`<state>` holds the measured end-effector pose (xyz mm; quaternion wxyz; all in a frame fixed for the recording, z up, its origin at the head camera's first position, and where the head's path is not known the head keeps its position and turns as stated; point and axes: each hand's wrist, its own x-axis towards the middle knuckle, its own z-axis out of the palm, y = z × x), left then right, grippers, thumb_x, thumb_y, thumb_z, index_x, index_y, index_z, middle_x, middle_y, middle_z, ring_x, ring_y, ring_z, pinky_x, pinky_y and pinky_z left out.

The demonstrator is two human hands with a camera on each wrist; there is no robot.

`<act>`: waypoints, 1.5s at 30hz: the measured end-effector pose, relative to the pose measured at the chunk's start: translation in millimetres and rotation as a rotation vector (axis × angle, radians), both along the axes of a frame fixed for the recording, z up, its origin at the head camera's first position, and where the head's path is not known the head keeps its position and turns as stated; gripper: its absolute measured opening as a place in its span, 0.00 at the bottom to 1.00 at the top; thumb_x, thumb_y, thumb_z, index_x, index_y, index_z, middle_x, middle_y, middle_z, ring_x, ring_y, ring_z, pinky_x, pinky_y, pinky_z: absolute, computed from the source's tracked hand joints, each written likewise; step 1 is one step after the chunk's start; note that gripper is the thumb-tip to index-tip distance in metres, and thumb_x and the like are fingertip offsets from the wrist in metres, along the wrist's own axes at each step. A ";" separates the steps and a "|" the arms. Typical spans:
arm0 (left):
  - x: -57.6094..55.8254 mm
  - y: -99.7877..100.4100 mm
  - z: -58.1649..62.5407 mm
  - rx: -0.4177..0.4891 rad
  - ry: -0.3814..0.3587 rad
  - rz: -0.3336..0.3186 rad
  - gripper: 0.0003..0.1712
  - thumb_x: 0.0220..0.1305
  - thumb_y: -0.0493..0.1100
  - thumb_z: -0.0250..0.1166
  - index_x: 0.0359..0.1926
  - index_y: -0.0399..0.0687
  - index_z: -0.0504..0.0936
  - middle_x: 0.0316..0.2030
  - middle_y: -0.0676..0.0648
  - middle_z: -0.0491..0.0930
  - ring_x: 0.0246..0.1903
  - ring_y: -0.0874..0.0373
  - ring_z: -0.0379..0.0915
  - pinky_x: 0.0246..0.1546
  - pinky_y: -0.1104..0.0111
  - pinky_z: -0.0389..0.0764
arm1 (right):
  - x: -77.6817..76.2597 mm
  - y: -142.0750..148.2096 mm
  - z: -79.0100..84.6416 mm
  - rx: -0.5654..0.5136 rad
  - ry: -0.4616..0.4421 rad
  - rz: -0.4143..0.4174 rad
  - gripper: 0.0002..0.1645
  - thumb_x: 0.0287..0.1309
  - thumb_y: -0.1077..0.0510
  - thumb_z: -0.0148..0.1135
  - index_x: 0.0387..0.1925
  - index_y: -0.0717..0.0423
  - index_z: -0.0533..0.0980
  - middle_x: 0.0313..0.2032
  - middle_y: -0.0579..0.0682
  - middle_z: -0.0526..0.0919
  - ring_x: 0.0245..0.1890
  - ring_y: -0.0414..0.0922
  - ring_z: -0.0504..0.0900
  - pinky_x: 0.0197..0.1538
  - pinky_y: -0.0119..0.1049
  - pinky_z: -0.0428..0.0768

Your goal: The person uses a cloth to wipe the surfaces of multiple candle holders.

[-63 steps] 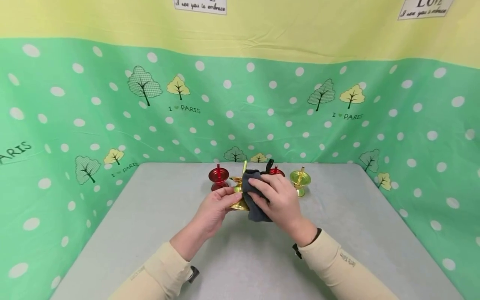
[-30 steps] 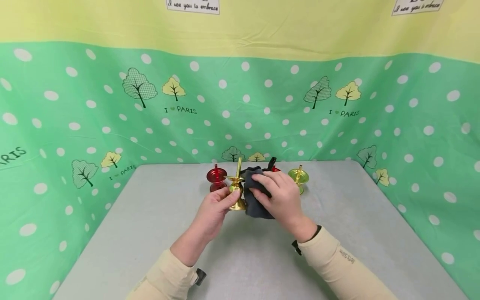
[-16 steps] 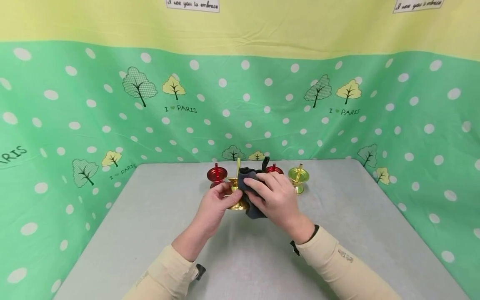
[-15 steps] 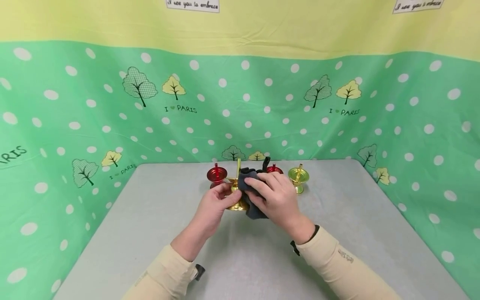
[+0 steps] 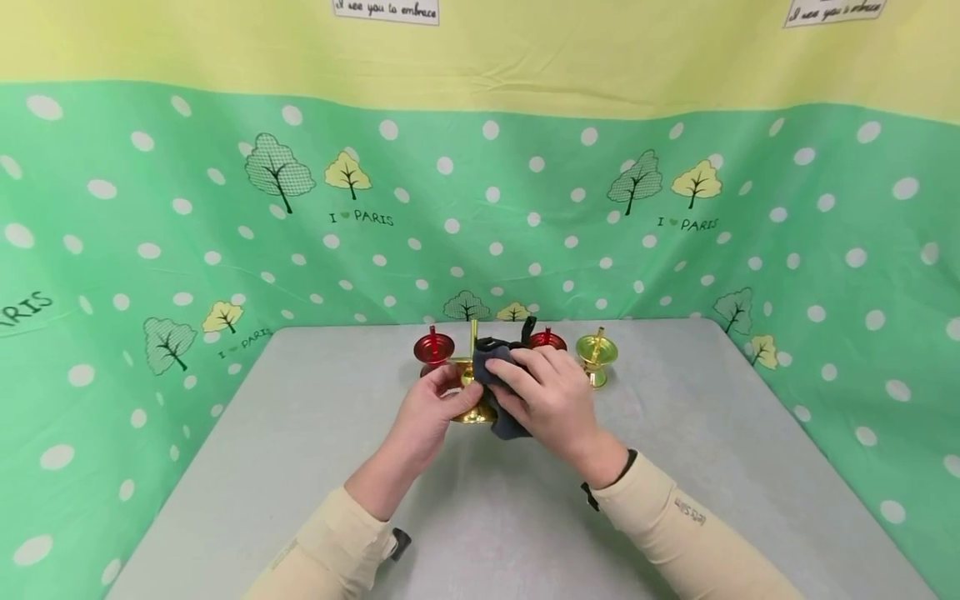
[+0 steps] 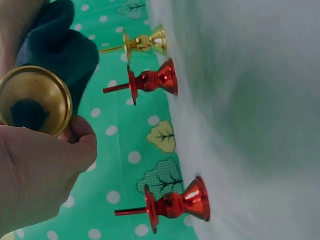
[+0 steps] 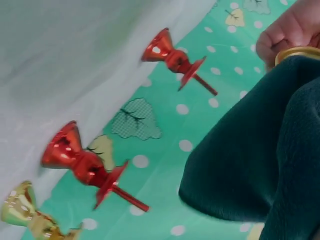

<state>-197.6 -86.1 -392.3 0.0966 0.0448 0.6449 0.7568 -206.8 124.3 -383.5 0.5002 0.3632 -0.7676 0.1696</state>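
Left hand (image 5: pixel 429 410): thumb and fingers grip the waist of a gold stand (image 5: pixel 474 414), held up off the worktop (image 5: pixel 300 467), spike upward. Its cup is partly lost behind the grey cloth (image 5: pixel 491 367) and my own fingers. From the left wrist its hollow base shows a dark patch; reflection or cavity, cannot tell. Right hand (image 5: pixel 553 400): holds the cloth to the stand's side; fingertips bent over it, thumb mostly hidden. Black strip (image 5: pixel 528 328) above the cloth; cannot tell what it belongs to. Beyond, upright: left red stand (image 5: pixel 433 348), foot partly covered by my left hand; right red stand (image 5: pixel 548 338), only its upper part clear of my right. Second gold stand (image 5: pixel 597 354) whole here, cut off at the right wrist view's lower corner.
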 end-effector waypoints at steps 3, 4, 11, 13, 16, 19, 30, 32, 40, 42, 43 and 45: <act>0.8 0.7 -1.2 0.002 -0.013 0.025 0.23 0.76 0.37 0.66 0.66 0.30 0.76 0.51 0.45 0.86 0.45 0.62 0.85 0.49 0.72 0.85 | -3.6 4.2 -5.3 -0.032 -0.026 -0.020 0.21 0.56 0.53 0.83 0.50 0.51 0.87 0.42 0.54 0.91 0.39 0.53 0.87 0.44 0.49 0.87; 1.4 0.6 -1.2 -0.002 -0.011 0.028 0.24 0.77 0.36 0.65 0.68 0.28 0.75 0.52 0.43 0.87 0.45 0.63 0.85 0.49 0.73 0.85 | -4.7 5.6 -6.8 -0.046 -0.036 -0.024 0.22 0.53 0.54 0.84 0.50 0.51 0.86 0.42 0.54 0.91 0.39 0.53 0.88 0.45 0.50 0.88; 4.2 1.2 2.4 -0.032 0.017 -0.014 0.27 0.80 0.41 0.62 0.73 0.36 0.72 0.65 0.36 0.81 0.52 0.62 0.84 0.53 0.72 0.83 | -4.6 7.0 -4.6 -0.037 0.015 0.039 0.14 0.67 0.50 0.74 0.51 0.51 0.87 0.41 0.53 0.90 0.38 0.52 0.87 0.44 0.49 0.88; 4.3 2.1 3.2 -0.036 0.023 -0.024 0.27 0.79 0.43 0.63 0.72 0.38 0.74 0.65 0.38 0.81 0.53 0.60 0.84 0.53 0.70 0.84 | -4.1 6.1 -2.6 -0.025 0.034 0.052 0.14 0.72 0.48 0.70 0.51 0.50 0.87 0.41 0.53 0.90 0.38 0.52 0.86 0.43 0.49 0.87; 4.0 2.9 2.2 -0.043 0.021 -0.027 0.26 0.78 0.42 0.65 0.70 0.35 0.76 0.59 0.42 0.83 0.50 0.59 0.84 0.51 0.70 0.84 | -4.6 7.5 -2.9 -0.022 0.029 0.053 0.14 0.70 0.48 0.72 0.51 0.49 0.87 0.41 0.53 0.90 0.38 0.52 0.86 0.43 0.49 0.87; 4.0 2.5 -0.3 -0.046 0.007 -0.019 0.24 0.79 0.39 0.63 0.69 0.30 0.75 0.53 0.45 0.86 0.48 0.62 0.83 0.51 0.72 0.84 | -6.5 12.2 -5.6 -0.026 -0.007 0.032 0.17 0.62 0.52 0.79 0.51 0.50 0.87 0.41 0.54 0.90 0.38 0.53 0.87 0.44 0.50 0.87; 5.7 3.1 0.4 -0.072 0.004 -0.051 0.27 0.77 0.41 0.66 0.70 0.34 0.74 0.61 0.41 0.81 0.56 0.60 0.80 0.57 0.70 0.81 | -4.8 14.0 -2.6 0.028 0.039 0.071 0.15 0.66 0.50 0.75 0.52 0.48 0.87 0.41 0.52 0.90 0.37 0.51 0.86 0.42 0.47 0.87; 5.5 3.3 -0.2 -0.084 -0.007 -0.004 0.27 0.74 0.40 0.69 0.68 0.34 0.76 0.58 0.40 0.84 0.52 0.59 0.81 0.54 0.69 0.82 | -3.6 12.7 -2.9 0.030 -0.002 0.048 0.16 0.64 0.51 0.77 0.51 0.48 0.87 0.42 0.52 0.90 0.38 0.51 0.87 0.43 0.47 0.87; 2.9 1.0 -3.5 -0.085 -0.001 0.151 0.32 0.66 0.39 0.77 0.67 0.42 0.75 0.59 0.36 0.86 0.51 0.58 0.86 0.47 0.70 0.86 | 1.8 13.6 -3.5 0.032 -0.137 0.023 0.22 0.56 0.53 0.82 0.53 0.48 0.87 0.43 0.52 0.90 0.41 0.51 0.87 0.46 0.47 0.87; 3.3 -0.7 -3.1 -0.086 0.013 0.149 0.33 0.66 0.39 0.77 0.69 0.45 0.75 0.58 0.37 0.87 0.50 0.58 0.87 0.47 0.70 0.86 | 3.5 10.1 -0.9 0.046 -0.103 0.045 0.22 0.59 0.51 0.81 0.54 0.48 0.87 0.43 0.52 0.90 0.41 0.51 0.87 0.45 0.47 0.87; 3.5 -1.5 -2.8 -0.083 0.019 0.144 0.33 0.66 0.39 0.77 0.69 0.46 0.76 0.58 0.38 0.88 0.50 0.59 0.87 0.47 0.71 0.87 | 3.8 8.4 0.2 0.047 -0.090 0.051 0.21 0.59 0.51 0.80 0.54 0.48 0.87 0.43 0.52 0.90 0.40 0.51 0.87 0.45 0.48 0.87; 3.9 -2.2 -2.7 -0.062 0.025 0.131 0.31 0.68 0.39 0.76 0.69 0.46 0.77 0.56 0.39 0.88 0.48 0.60 0.88 0.46 0.71 0.87 | 2.7 6.5 0.1 0.035 -0.080 0.052 0.21 0.59 0.51 0.81 0.53 0.48 0.87 0.43 0.52 0.90 0.40 0.51 0.87 0.45 0.48 0.87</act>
